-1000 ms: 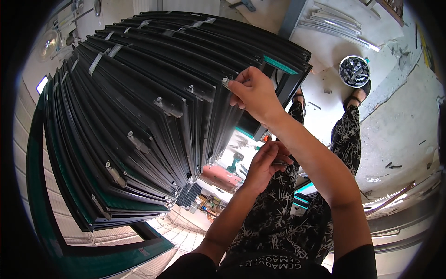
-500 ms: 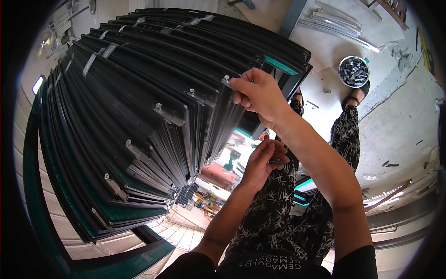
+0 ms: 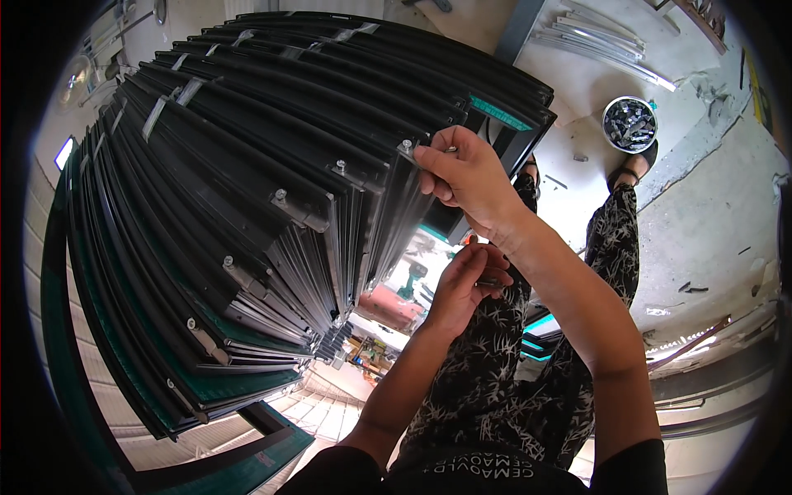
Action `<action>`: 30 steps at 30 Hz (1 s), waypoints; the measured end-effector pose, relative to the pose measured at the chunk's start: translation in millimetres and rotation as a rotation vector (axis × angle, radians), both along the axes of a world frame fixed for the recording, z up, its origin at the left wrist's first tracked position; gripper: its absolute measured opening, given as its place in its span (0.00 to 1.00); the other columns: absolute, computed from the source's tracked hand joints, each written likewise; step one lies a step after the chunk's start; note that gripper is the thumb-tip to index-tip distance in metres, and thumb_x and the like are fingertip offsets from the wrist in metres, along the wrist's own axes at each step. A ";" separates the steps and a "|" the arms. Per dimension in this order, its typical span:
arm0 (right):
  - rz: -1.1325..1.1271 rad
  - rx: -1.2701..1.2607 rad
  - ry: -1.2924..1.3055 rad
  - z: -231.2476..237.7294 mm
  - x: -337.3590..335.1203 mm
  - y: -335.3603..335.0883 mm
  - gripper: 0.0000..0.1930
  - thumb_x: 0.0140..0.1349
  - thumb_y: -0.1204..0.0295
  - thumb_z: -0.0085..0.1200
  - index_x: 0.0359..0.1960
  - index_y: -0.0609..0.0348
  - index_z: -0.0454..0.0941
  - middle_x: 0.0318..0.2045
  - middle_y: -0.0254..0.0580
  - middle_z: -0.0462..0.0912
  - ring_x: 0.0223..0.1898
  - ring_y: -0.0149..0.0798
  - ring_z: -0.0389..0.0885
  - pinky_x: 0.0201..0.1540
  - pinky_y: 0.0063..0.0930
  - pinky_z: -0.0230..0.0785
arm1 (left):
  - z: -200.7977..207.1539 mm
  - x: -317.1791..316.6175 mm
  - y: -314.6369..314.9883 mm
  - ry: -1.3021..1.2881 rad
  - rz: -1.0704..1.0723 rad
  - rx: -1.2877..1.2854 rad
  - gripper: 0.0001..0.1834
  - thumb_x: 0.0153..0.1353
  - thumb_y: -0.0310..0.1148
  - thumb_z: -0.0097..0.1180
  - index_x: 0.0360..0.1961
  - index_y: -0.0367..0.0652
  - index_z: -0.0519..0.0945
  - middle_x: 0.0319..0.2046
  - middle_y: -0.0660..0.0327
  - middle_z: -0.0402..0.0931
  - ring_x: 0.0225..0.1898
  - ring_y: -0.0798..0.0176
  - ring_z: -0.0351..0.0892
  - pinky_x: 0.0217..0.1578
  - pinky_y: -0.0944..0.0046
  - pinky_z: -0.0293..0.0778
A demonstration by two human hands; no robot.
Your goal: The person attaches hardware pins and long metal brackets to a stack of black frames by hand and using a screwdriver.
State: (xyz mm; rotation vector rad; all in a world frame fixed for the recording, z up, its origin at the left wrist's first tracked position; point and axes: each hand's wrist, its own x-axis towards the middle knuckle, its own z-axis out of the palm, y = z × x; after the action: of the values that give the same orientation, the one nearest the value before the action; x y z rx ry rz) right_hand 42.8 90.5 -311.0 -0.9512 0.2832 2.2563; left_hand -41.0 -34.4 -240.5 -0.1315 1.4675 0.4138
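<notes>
White-lettered black cloth shirt (image 3: 433,483); right hand (image 3: 462,175) extended, pinching silver metal fitting (image 3: 407,148); left hand (image 3: 469,285) curled round small metal piece (image 3: 488,282).

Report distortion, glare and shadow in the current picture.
Head view: black frames bow into arcs inside a dark rim; the pale ribbed surface below them glares; the small piece in the left hand is too shadowed to identify.

Right hand (image 3: 467,175) in a pinch, left hand (image 3: 467,285) half-curled

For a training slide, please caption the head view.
Right hand at a fitting on black frames, left hand below holding a small part.
</notes>
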 end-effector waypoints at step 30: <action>-0.057 0.047 0.289 -27.2 -0.6 -3.2 0.12 0.58 0.71 0.59 0.34 0.60 0.66 0.17 0.39 0.73 0.15 0.23 0.64 0.15 0.14 0.48 | -6.1 13.9 -7.1 -0.022 -0.031 0.008 0.12 0.69 0.39 0.44 0.44 0.42 0.72 0.37 0.62 0.76 0.36 0.67 0.78 0.31 0.70 0.70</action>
State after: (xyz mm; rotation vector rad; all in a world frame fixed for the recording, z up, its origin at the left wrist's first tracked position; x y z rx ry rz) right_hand 42.2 87.2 -338.3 -0.5841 0.3769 2.3346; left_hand -27.1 -41.5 -246.6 -0.1064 1.4448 0.3912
